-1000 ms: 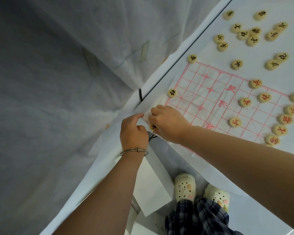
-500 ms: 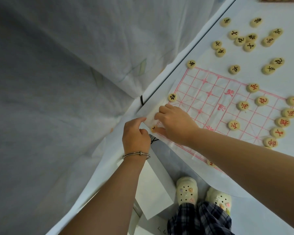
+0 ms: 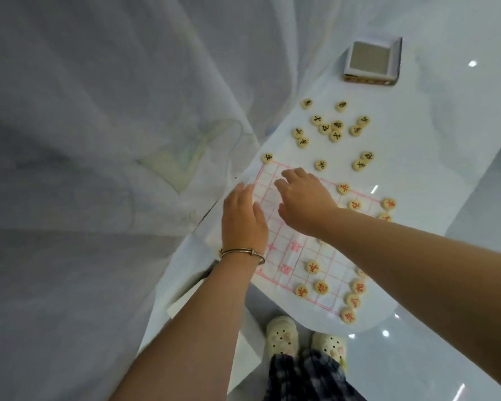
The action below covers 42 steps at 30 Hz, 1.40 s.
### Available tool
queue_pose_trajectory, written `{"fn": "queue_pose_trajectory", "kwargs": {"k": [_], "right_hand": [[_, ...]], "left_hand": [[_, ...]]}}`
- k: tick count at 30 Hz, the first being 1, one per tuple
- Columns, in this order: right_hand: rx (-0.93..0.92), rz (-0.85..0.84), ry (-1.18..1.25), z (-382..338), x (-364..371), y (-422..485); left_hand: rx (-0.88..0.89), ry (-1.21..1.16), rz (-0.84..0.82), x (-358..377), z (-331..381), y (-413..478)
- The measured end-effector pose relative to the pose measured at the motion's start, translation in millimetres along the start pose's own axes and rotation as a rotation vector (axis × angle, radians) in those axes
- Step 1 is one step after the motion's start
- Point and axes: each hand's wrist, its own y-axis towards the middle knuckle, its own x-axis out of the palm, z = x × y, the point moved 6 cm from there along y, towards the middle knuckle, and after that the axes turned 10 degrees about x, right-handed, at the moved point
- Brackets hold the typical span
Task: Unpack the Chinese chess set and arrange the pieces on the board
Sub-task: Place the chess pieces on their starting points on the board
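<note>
White drape [image 3: 99, 125] beside the paper board [image 3: 289, 244] — left hand [image 3: 243, 224] and right hand [image 3: 304, 198] slack-fingered over it — box [image 3: 370, 60] beyond.

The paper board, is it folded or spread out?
Spread out: the board lies flat on the table, red grid showing, with pieces resting on it.

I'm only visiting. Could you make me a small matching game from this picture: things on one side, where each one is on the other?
Things:
1 box
2 black-lettered pieces
3 bracelet
4 pale clogs

Places:
A on the left wrist
B on the floor
C at the far end of the table
D loose on the table beyond the board

Pairs: 1-C, 2-D, 3-A, 4-B.
</note>
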Motion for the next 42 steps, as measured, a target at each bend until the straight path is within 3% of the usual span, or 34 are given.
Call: {"fn": "queue_pose_trajectory", "kwargs": {"k": [7,15,23,34,42], "right_hand": [[0.066,-0.048,-0.102,44.0,-49.5,10.1],[-0.114,-0.132,-0.207,82.5,-85.1,39.7],[-0.288,-0.172,-0.321,68.8,-85.4,41.1],[-0.448,-0.076,-0.389,47.4,-48.9,17.4],[-0.635,0.060,-0.321,68.2,-43.6,85.9]], "left_hand": [[-0.052,-0.036,0.006,1.2,41.2,16.8],[-0.220,-0.043,0.141,13.1,90.5,54.1],[-0.421,-0.007,0.224,9.0,86.4,29.2],[-0.527,0.039,0.272,41.4,73.0,-16.2],[-0.652,0.012,0.340,72.5,63.5,42.4]]}}
